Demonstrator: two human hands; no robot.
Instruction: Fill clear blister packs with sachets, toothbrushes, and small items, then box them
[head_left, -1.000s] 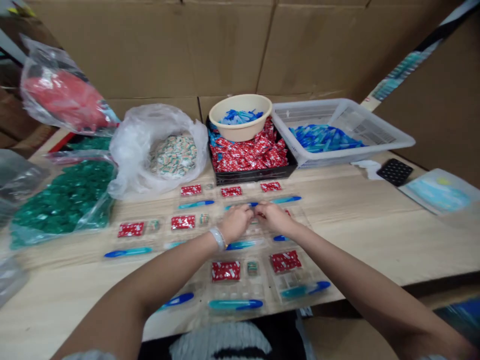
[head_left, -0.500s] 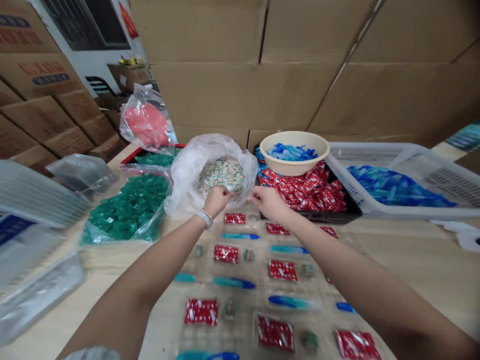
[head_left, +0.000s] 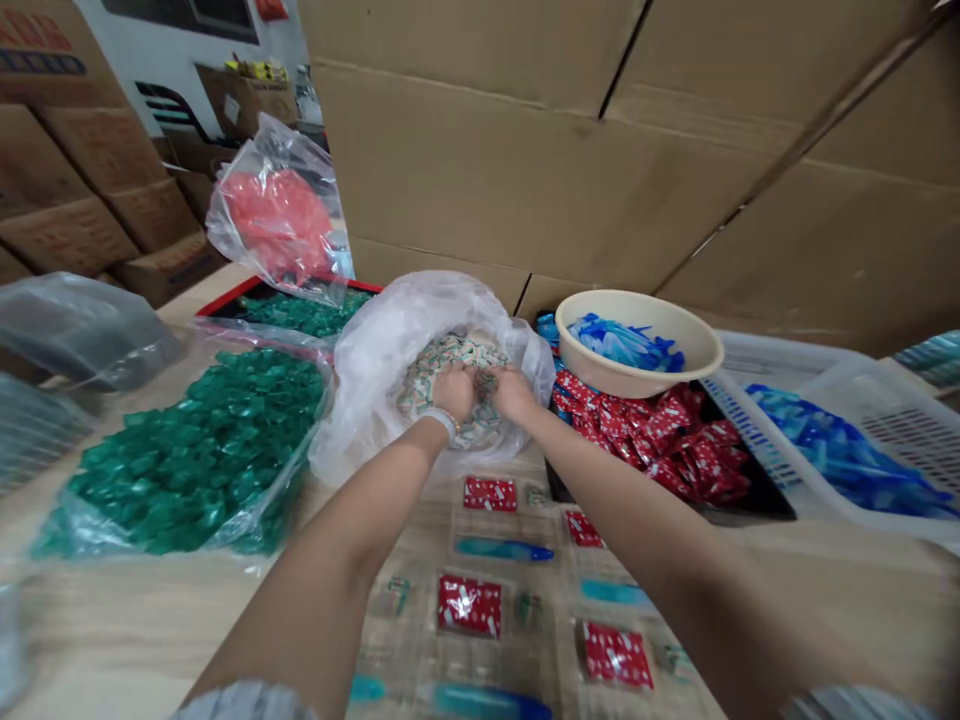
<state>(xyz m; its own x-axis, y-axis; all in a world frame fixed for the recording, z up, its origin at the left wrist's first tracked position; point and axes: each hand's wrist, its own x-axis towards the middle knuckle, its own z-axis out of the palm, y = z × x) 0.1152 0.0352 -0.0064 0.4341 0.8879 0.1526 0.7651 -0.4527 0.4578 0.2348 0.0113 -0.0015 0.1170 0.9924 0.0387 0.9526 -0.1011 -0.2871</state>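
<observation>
Both hands are inside a white plastic bag (head_left: 360,400) filled with small flat pieces patterned in white, green and orange (head_left: 427,365). My left hand (head_left: 455,392) is closed, its fingers curled inward among the pieces. Facing it closely, my right hand (head_left: 514,392) is closed too. A little bunch of the patterned pieces shows between the fingertips of both hands. In front of the bag lie clear trays, each holding a red printed packet (head_left: 469,604), a small greenish piece (head_left: 529,606) and a blue pen-shaped item (head_left: 504,549).
To the left lies a clear bag of green pieces (head_left: 202,450), with a red-edged tray (head_left: 225,297) behind it. On the right, a cream basin (head_left: 645,382) of blue items sits over red packets (head_left: 697,450), beside a white basket (head_left: 892,400). Cardboard boxes (head_left: 465,160) form a wall behind.
Both hands have moved forward and down, from the bag's near edge into the pieces, and have come together. The view has shifted closer to the bag.
</observation>
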